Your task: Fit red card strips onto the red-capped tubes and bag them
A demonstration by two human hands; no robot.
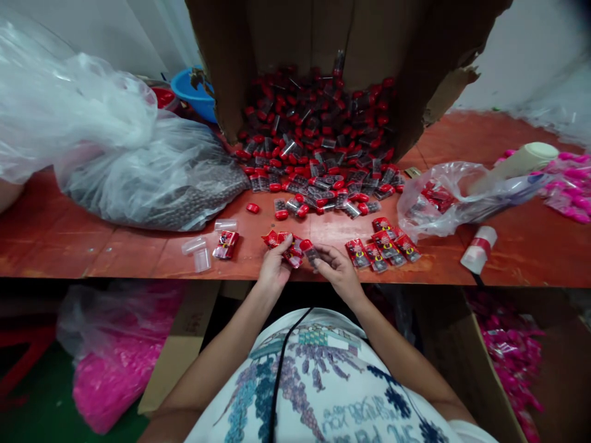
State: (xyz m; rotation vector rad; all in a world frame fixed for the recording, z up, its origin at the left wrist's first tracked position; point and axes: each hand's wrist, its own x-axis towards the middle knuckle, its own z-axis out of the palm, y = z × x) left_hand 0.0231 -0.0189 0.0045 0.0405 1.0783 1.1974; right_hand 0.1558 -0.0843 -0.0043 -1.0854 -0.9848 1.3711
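My left hand point(273, 269) is closed on a red printed wrapper point(294, 251) near the table's front edge. Between the fingers of my right hand point(340, 272) is a small clear bottle point(309, 250) with a red cap and dark contents, tilted close to the wrapper. Right of my hands lies a group of bottles in red printed wrappers point(383, 240). To the left are a stack of flat red wrappers point(226, 244), several empty clear tubes point(202, 259) and a loose red cap point(252, 208).
A cardboard box on its side point(221, 80) spills a heap of red-capped bottles point(318, 154) onto the red table point(152, 252). A clear bag of dark beads point(152, 184) sits left. At right are a plastic bag point(415, 206) and a white roll point(479, 249).
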